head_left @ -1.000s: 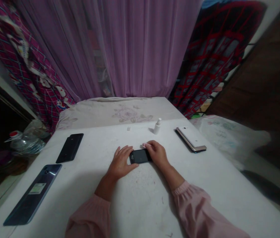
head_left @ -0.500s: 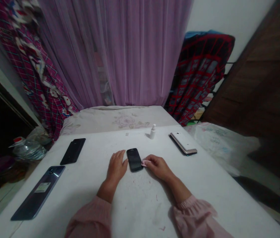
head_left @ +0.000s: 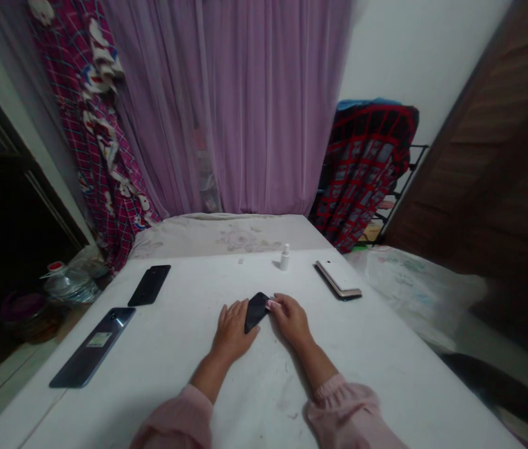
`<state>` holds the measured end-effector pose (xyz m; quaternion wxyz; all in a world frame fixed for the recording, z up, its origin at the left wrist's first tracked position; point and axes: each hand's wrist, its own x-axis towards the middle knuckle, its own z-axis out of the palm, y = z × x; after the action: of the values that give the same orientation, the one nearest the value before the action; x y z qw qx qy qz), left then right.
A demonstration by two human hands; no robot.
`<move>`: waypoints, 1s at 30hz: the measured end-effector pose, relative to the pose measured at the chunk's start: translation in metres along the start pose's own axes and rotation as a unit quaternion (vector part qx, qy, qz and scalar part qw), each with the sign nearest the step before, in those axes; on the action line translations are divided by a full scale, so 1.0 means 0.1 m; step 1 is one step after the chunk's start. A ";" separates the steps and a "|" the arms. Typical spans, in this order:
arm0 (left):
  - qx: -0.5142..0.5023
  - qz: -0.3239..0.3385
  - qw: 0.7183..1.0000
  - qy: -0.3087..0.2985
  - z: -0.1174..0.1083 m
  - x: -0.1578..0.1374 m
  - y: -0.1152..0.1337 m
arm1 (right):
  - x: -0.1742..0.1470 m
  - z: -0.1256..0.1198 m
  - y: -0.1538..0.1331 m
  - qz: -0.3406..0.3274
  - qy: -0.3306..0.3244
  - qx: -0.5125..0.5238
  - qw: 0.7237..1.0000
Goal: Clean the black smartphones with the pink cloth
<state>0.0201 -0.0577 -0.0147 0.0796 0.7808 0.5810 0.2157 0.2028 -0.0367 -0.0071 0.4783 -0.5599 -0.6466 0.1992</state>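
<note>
A small dark phone [head_left: 255,312] sits at the middle of the table, turned at an angle. My left hand [head_left: 233,330] grips it from the left, its fingers along the far left edge and its thumb near the bottom corner. Between the fingertips of my right hand [head_left: 292,319] is a small pinkish piece of cloth [head_left: 272,304], pressed against the phone's upper right edge. Beyond the hands stands a white spray bottle [head_left: 285,258], upright.
On the left lie a black phone [head_left: 150,285] and a larger dark phone [head_left: 93,349] with a pale label. A white phone [head_left: 338,275] rests on another at the right. Near the bottle is a tiny pale square [head_left: 240,261]. A purple curtain [head_left: 264,112] hangs behind the table.
My left hand has closed on the phone, which has turned from nearly straight to slanted. The cloth in my right hand has shifted from its lower right side to its upper right. The view has tilted up.
</note>
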 end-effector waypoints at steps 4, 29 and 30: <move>0.009 -0.016 1.000 0.008 -0.03 -0.10 -0.05 | -0.15 0.10 -0.08 -0.067 -0.040 -0.076 0.994; -0.012 0.001 1.000 0.014 -0.02 -0.07 -0.24 | -0.04 0.14 -0.21 0.005 -0.036 -0.233 0.972; -0.014 0.003 1.000 0.014 -0.01 -0.07 -0.24 | 0.00 0.14 -0.20 0.019 -0.036 -0.241 0.970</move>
<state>-0.0032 -0.0569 -0.0244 0.0816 0.7783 0.5767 0.2347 0.1800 -0.0389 0.0023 0.3025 -0.6630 -0.6816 0.0665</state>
